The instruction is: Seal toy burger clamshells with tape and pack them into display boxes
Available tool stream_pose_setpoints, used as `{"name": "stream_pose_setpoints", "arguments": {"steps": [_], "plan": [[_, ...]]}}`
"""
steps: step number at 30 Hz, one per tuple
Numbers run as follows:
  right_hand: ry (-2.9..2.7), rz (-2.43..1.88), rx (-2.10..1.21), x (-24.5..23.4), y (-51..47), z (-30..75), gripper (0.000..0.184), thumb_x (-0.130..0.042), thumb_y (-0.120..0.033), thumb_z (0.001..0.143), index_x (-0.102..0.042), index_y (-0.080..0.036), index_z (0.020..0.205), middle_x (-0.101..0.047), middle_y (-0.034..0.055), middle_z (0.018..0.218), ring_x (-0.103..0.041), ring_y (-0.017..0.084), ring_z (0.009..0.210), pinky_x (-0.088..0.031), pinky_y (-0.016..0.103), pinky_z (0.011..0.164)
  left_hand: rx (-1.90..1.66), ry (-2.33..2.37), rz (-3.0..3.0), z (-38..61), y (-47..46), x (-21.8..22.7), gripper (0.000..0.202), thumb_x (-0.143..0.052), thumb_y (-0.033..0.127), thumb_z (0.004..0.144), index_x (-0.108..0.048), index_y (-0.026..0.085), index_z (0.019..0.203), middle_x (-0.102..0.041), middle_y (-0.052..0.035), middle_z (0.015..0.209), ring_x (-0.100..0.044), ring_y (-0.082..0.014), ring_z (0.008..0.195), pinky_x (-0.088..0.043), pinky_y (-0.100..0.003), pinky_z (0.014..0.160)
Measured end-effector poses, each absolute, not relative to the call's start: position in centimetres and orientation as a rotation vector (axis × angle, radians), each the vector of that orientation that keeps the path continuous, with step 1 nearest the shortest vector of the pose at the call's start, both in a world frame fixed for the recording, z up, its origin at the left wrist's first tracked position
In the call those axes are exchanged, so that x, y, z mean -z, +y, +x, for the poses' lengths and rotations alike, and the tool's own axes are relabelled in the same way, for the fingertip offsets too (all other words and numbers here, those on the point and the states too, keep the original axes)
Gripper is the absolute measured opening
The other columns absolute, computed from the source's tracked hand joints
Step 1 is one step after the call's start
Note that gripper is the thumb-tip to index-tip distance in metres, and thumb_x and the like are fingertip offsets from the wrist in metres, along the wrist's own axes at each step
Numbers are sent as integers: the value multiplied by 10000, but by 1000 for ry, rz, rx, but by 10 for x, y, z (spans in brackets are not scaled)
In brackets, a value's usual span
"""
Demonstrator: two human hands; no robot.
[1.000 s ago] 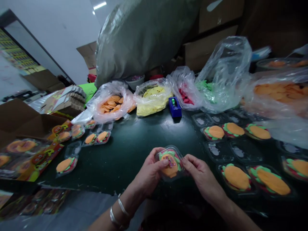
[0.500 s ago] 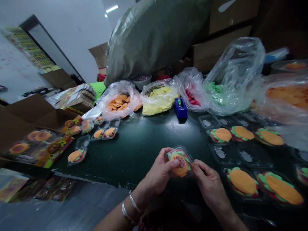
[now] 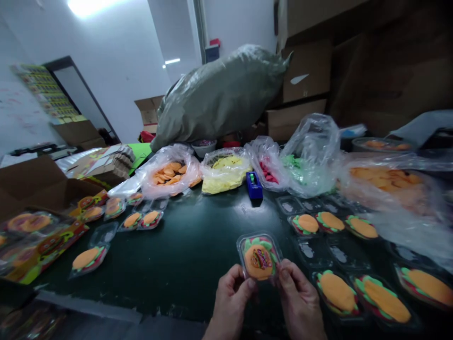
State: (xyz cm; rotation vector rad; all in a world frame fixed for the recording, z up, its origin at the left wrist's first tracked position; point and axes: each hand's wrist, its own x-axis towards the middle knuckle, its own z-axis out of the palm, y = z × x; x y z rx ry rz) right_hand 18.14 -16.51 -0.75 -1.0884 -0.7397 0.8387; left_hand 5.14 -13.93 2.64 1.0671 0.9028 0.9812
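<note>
A clear plastic case (image 3: 260,257) with a burger-shaped piece inside is held up in front of me, a burger picture printed on its lid. My left hand (image 3: 231,296) pinches the lower left edge, and my right hand (image 3: 297,293) grips the right edge between thumb and fingers. The lid looks shut. To the right, several open clear cases hold orange-topped burgers with green and red layers, such as the nearest burger (image 3: 338,292). A blue tape dispenser (image 3: 254,186) stands beyond the case on the dark green table (image 3: 184,255).
Along the back lie plastic bags of orange pieces (image 3: 170,174), yellow sheets (image 3: 226,177), red pieces (image 3: 268,172) and green pieces (image 3: 295,165). At left, a cardboard carton (image 3: 31,186) stands behind packed burger cases. A large grey-green sack (image 3: 222,94) rests behind the bags.
My left thumb has moved off the lid to the case's lower left edge. The case now faces me more squarely, and my view has tilted upward.
</note>
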Motion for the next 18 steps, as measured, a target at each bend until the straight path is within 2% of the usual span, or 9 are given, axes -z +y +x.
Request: {"name": "stream_pose_setpoints", "arguments": {"steps": [5, 8, 11, 13, 15, 18], "plan": [[-797, -1102, -837, 12, -166, 174, 404, -583, -542, 835, -533, -208, 613, -466, -22, 625, -428, 137, 575, -388, 225, 525, -1004, 833, 1051, 44, -135, -17, 452, -718, 558, 693, -491, 168, 660, -528, 20, 584, -457, -104, 536, -369, -230, 540], [-814, -1114, -992, 17, -176, 177, 424, -565, -541, 846, -523, -199, 600, -448, -25, 616, -420, 133, 579, -388, 224, 542, -949, 829, 1134, 29, -135, -19, 443, -714, 540, 703, -492, 165, 627, -548, 11, 575, -461, -111, 557, -357, -228, 564], [-920, -1189, -1222, 14, -195, 188, 385, -583, -525, 841, -595, -186, 658, -488, -21, 620, -449, 141, 608, -404, 226, 573, -718, 858, 1222, 7, -136, -31, 399, -729, 494, 701, -550, 148, 614, -561, 8, 585, -458, -113, 588, -337, -214, 577], [-911, -1237, -1277, 8, -205, 195, 323, -579, -506, 851, -660, -195, 822, -573, -1, 719, -509, 162, 684, -442, 239, 635, -498, 846, 1238, -7, -135, -40, 349, -740, 457, 700, -597, 143, 647, -575, 8, 606, -472, -115, 602, -335, -209, 583], [-860, -1272, -1246, 5, -210, 198, 282, -588, -475, 855, -666, -216, 934, -618, 14, 829, -546, 177, 759, -465, 247, 690, -309, 816, 1229, -16, -132, -45, 304, -730, 426, 717, -627, 143, 680, -582, 10, 611, -479, -114, 597, -332, -207, 583], [-838, -1302, -1161, 11, -216, 194, 188, -651, -407, 826, -667, -220, 839, -616, 13, 836, -552, 169, 762, -471, 225, 675, -211, 845, 1265, -17, -132, -48, 231, -703, 370, 746, -653, 148, 710, -575, 15, 630, -468, -114, 605, -330, -206, 580]]}}
